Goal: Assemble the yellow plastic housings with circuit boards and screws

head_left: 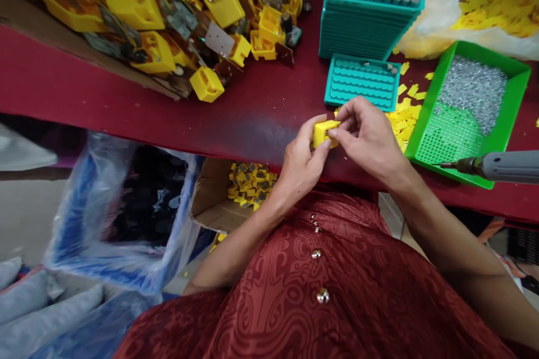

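Observation:
My left hand (304, 156) is closed round a small yellow plastic housing (321, 132), thumb and fingers on its sides. At the housing's right side is my right hand (368, 134), its thumb and fingertips pinched together against the opening. Whatever lies between those right fingertips is too small and covered to name. Just behind the hands sits a teal tray (362, 83) with rows of slots and a few small round metal pieces at its far right corner. Small flat yellow plastic pieces (405, 122) lie scattered to the right of my right hand.
Stacked teal trays (366, 31) hold round metal pieces. A green basket (455, 76) contains small screws; a grey electric screwdriver (511, 167) extends over it. Yellow housings with circuit parts (221, 3) are heaped left. Below stand a cardboard box (210, 193) and a plastic-lined blue crate (71, 235).

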The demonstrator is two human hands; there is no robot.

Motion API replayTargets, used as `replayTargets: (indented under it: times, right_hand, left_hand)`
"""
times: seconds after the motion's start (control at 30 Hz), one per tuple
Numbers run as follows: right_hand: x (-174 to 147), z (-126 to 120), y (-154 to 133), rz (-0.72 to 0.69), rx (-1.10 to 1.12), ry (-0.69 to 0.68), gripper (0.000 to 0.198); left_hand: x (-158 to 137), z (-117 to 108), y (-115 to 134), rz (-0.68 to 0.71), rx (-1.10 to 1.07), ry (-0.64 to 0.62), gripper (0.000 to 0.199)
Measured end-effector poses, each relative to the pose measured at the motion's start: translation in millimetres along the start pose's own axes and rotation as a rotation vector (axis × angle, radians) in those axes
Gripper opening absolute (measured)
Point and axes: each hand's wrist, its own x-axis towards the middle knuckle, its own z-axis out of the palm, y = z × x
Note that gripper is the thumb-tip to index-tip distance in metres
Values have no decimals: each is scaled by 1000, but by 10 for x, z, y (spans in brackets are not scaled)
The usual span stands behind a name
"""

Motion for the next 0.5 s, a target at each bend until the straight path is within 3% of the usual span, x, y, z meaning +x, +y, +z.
replayTargets:
  times: [0.17,0.27,0.37,0.5]
  right_hand:
    - [109,-144,119,-31,76,-238,26]
    - [112,-182,151,15,130,-302,25]
    - [68,-230,133,43,283,-280,41]
    - [-44,-301,125,-11,335,-84,50]
  left_hand:
    - [32,-74,41,-20,-181,-187,51]
    - [34,-97,103,-75,-245,-229,50]
    - [47,-107,183,-180,-365,-205,51]
    - [103,-144,276,-291,-496,-118,44]
